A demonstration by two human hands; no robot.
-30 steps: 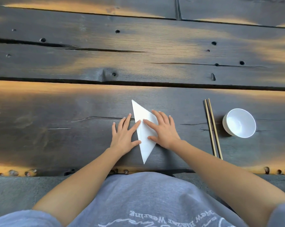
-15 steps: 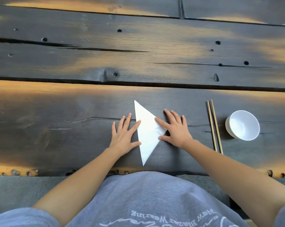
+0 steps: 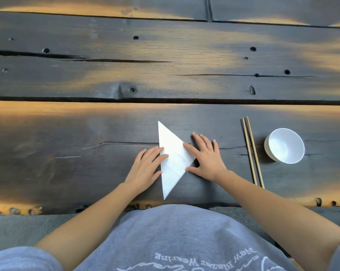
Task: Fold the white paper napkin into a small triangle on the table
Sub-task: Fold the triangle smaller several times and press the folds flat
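The white paper napkin (image 3: 173,159) lies flat on the dark wooden table (image 3: 87,133) as a triangle, its straight edge on the left and a point toward the right. My left hand (image 3: 147,169) rests flat at that left edge, fingertips overlapping the paper. My right hand (image 3: 206,157) lies flat by the right point, index finger and thumb touching the napkin's two slanted edges. Neither hand grips anything; fingers are spread.
A pair of wooden chopsticks (image 3: 252,151) lies right of my right hand, running front to back. A white bowl (image 3: 284,145) stands further right. The table's front edge (image 3: 204,204) is just below the napkin's near tip.
My right hand has slid rightward off the napkin's middle to its right point, uncovering the triangle. My left hand has stayed at the left edge, its fingers drawing a little closer together.
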